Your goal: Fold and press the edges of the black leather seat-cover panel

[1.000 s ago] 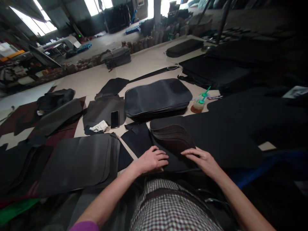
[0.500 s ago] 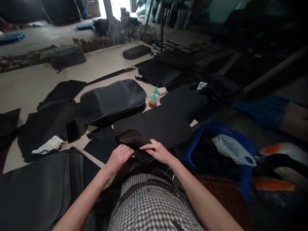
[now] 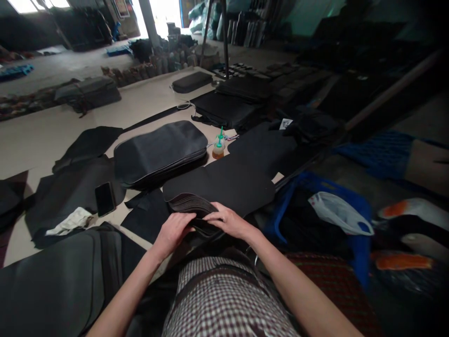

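Beneath many dark pieces, a broad beige worktable (image 3: 140, 96) is stretching into a dim workshop. Near its front edge, the right hand (image 3: 228, 222) is pinching the raised right side of a thick stack of black sheets with brownish edges (image 3: 191, 203), its fingers almost together. The left hand (image 3: 175, 229) is curling at the stack's near left side; I cannot tell whether it is gripping any layers. Since the edges are fanning in a curve, an even, light pressure is probably serving best; a hard squeeze could be creasing sheets or letting some slip. Just behind, a large flat black sheet (image 3: 224, 182) is lying, and beyond it a small clear bottle with a green nozzle (image 3: 218, 152) is standing.
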`<state>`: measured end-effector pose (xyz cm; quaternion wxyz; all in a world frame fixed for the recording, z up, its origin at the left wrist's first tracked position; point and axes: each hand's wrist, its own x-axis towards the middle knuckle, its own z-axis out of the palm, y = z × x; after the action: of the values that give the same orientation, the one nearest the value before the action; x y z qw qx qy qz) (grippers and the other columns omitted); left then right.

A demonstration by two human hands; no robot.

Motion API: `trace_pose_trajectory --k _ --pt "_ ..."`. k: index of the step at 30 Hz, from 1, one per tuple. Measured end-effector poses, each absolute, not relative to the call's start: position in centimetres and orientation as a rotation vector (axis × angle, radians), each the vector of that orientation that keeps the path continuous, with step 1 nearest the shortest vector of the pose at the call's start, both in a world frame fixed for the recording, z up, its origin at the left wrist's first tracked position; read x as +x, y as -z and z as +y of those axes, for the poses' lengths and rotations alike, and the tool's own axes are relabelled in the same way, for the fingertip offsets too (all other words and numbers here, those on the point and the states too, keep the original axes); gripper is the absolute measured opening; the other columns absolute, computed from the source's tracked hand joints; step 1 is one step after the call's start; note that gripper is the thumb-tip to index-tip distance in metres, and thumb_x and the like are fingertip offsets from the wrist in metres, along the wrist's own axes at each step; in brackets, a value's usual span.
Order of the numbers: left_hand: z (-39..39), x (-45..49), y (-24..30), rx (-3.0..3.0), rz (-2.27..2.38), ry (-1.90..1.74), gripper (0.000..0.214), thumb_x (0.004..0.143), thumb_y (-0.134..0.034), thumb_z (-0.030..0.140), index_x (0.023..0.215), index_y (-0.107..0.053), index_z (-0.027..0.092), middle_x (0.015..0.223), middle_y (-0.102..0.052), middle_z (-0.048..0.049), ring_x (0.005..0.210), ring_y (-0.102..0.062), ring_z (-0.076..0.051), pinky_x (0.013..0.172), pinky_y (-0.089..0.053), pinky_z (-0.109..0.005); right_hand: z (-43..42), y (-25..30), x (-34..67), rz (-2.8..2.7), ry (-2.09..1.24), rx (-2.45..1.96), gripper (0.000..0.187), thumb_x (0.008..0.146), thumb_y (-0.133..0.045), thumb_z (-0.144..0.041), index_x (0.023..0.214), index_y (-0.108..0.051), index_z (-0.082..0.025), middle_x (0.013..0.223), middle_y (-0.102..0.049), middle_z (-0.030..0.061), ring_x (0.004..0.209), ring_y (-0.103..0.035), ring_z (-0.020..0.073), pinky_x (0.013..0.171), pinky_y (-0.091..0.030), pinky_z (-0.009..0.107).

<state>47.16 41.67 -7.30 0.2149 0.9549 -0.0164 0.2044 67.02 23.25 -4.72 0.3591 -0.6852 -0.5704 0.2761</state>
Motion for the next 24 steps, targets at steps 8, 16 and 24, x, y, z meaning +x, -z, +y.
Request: trace_pose_trajectory --k 8,16,24 --pt "41.5 46.8 6.8 2.694 -0.098 -0.57 0.022 0.094 -0.057 0.024 0.116 -0.063 0.023 0.142 -0.053 -0.0093 0.127 -0.051 -0.025 0.099 -0.05 -0.045 23.1 4.6 66.7 -1.417 -0.693 -1.755 0.021 0.092 -0.063 -0.026 0.11 -0.073 -0.028 0.145 -0.044 0.0059 0.132 -0.047 0.0229 0.112 -0.038 0.041" --pt "41.6 47.2 7.3 2.67 -0.041 -0.544 0.016 0.095 -0.056 0.027 0.109 -0.061 0.02 0.13 -0.059 -0.0105 0.115 -0.057 -0.023 0.094 -0.054 -0.042 22.8 4.7 66.5 -1.461 -0.742 -1.795 0.033 0.082 -0.074 -0.022 0.114 -0.072 -0.03 0.152 -0.035 0.0055 0.139 -0.039 0.0248 0.117 -0.032 0.041" --pt "41.6 46.4 7.3 2.717 -0.205 -0.615 0.042 0.092 -0.06 0.019 0.132 -0.054 0.03 0.155 -0.035 -0.009 0.135 -0.043 -0.028 0.104 -0.049 -0.052 23.2 6.2 66.6 -1.37 -0.566 -1.775 0.026 0.086 -0.065 -0.015 0.106 -0.074 -0.029 0.14 -0.05 0.0028 0.124 -0.055 0.0196 0.107 -0.043 0.035"
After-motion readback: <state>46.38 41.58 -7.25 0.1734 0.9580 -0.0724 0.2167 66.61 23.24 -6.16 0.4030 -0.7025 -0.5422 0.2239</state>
